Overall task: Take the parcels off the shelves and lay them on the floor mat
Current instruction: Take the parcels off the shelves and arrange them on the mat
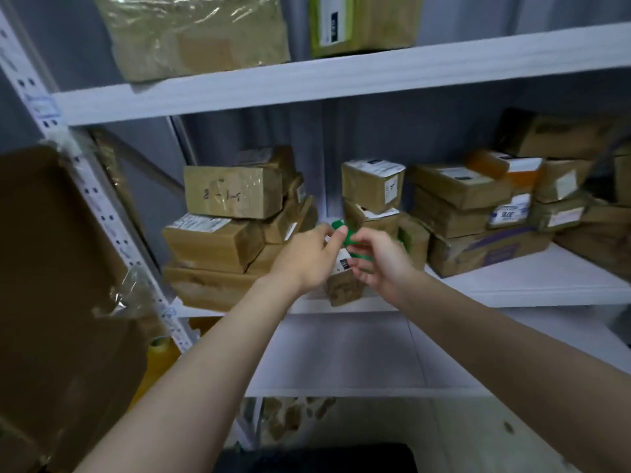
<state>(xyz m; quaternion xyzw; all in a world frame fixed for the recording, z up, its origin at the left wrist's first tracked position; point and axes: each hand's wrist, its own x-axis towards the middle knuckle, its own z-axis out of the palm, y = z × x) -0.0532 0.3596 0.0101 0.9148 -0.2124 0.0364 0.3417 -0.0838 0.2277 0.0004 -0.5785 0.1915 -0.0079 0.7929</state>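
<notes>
At the bottom edge lies a dark mat (317, 459), directly below the person. I take it to be where the parcels are meant to go, and nothing lies on the part that shows. To the left, close to the camera, a big sheet of brown cardboard (58, 285) leans by the shelf post, with a yellow tape roll (160, 356) tucked behind it. The lower shelf (341, 353) shows only bare board.

Both arms reach over it to the front edge of the middle shelf (529, 285). The left hand (307, 257) has its fingers curled round the left side of a small green parcel (341, 233). The right hand (379, 261) pinches the parcel's right side, thumb above and fingers beneath. Two hands on so small and soft-looking a packet suggest it is being drawn out of the narrow gap between the stacks, not simply lifted. Just below it a small brown parcel (341, 288) sits at the shelf's lip, and I cannot tell whether either hand also touches it.

Beyond the hands, taped brown boxes are piled on both sides, a left pile (232, 192) and a larger right pile (461, 206). Many labels face outward, probably so they can be read. Farthest and highest, the top shelf (341, 73) carries a plastic-wrapped bundle (191, 32) and a yellow-green box (358, 25), both yet to come down.
</notes>
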